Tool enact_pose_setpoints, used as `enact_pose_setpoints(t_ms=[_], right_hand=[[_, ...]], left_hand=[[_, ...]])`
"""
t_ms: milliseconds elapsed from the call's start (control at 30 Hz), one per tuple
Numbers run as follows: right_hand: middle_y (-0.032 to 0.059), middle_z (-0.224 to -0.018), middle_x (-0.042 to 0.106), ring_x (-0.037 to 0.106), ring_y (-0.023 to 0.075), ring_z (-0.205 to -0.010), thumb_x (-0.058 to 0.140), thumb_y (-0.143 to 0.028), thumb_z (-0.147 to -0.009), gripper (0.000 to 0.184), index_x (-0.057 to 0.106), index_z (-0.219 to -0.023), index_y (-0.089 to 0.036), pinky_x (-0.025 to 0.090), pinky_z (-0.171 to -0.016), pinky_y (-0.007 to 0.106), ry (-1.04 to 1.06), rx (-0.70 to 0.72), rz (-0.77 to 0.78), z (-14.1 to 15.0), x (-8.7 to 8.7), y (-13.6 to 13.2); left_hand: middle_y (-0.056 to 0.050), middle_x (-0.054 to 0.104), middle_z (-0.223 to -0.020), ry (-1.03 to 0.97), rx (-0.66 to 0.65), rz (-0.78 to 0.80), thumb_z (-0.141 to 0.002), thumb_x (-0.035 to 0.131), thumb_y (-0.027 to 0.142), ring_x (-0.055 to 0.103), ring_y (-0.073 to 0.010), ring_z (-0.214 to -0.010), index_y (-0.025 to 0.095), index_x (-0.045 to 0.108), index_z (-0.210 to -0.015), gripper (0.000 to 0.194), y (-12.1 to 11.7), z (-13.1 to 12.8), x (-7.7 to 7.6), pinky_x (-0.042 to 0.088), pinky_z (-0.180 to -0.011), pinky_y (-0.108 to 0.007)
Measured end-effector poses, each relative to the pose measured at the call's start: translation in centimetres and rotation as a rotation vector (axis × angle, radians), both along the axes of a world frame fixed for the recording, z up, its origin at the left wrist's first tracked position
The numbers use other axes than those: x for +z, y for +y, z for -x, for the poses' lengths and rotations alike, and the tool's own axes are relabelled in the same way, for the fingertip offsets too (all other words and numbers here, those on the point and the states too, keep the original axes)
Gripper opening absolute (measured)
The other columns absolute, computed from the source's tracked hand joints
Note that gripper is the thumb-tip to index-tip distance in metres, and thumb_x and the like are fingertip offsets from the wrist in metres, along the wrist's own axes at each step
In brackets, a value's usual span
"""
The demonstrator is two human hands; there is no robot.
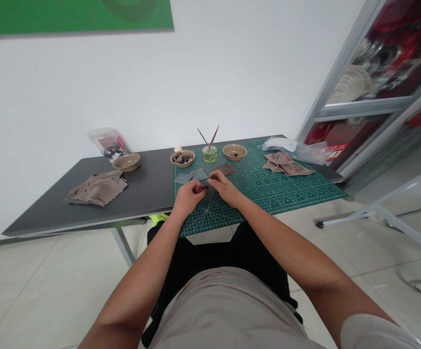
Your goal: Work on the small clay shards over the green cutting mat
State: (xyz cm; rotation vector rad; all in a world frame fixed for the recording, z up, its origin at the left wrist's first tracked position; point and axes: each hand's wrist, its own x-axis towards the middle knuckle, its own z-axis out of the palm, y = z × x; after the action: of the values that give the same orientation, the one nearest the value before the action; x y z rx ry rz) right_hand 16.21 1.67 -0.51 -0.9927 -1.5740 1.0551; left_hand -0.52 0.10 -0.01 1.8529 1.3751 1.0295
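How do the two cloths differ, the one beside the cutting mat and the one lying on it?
The left cloth lies on the dark tabletop, while the right cloth lies on the green cutting mat. The left cloth forms a broader, squarer bunch; the right cloth is narrower and more drawn out. Both are crumpled and taupe.

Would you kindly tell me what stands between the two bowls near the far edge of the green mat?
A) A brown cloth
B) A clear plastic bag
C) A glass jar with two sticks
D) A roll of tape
C: the glass jar with two sticks stands between the bowl of dark pieces and the other bowl.
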Motion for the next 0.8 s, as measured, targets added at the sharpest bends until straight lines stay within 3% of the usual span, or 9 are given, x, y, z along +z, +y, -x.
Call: enact_pose_setpoints(t_ms=[167, 367, 600, 800], right_hand=[[-0.0018, -0.081, 0.054, 0.05, 0.0155, -0.078, 0.06, -0.046, -0.078, 0.026, 0.057, -0.09, -0.022, 0.041, -0.073, 0.03, 0.181, 0.072, 0.114, 0.1, 0.0, -0.1], [-0.0025, -0.083, 0.059, 0.054, 0.0145, -0.075, 0.076, -0.038, -0.065, 0.044, 0.054, -0.1, -0.023, 0.042, -0.07, 0.029, 0.222, 0.074, 0.155, 0.7, -0.6, 0.0], [-0.0036, -0.07, 0.056, 0.047, 0.0113, -0.062, 0.075, -0.049, -0.067, 0.036, 0.058, -0.08, -0.019, 0.036, -0.059, 0.026, 0.032, 0.016, 0.117, 0.6, -0.4, 0.0], [-0.0035, -0.066, 0.057, 0.046, 0.0109, -0.059, 0.071, -0.055, -0.071, 0.038, 0.06, -0.078, -0.019, 0.034, -0.056, 0.025, -0.075, 0.017, 0.055, 0.5, -0.2, -0.1]], left_hand=[[0.003, 0.062, -0.064, -0.018, 0.021, -0.007, -0.073, 0.066, 0.034, 0.054, -0.0124, -0.059, 0.019, 0.065, -0.082, 0.018, 0.3, 0.1, -0.4, 0.038, -0.057, -0.024], [0.005, 0.056, -0.058, 0.073, 0.047, -0.039, -0.07, 0.061, 0.023, 0.05, -0.0114, -0.056, 0.019, 0.06, -0.072, 0.004, -0.1, 0.0, 0.1, 0.034, -0.056, -0.024], [0.005, 0.057, -0.061, 0.031, 0.086, -0.078, -0.07, 0.061, 0.023, 0.052, -0.0114, -0.059, 0.019, 0.06, -0.071, 0.005, -0.6, 0.0, 0.1, 0.037, -0.059, -0.024], [0.005, 0.061, -0.063, 0.014, 0.076, -0.074, -0.071, 0.061, 0.024, 0.054, -0.0118, -0.06, 0.019, 0.064, -0.074, 0.006, -0.8, 0.2, 0.1, 0.04, -0.061, -0.024]])
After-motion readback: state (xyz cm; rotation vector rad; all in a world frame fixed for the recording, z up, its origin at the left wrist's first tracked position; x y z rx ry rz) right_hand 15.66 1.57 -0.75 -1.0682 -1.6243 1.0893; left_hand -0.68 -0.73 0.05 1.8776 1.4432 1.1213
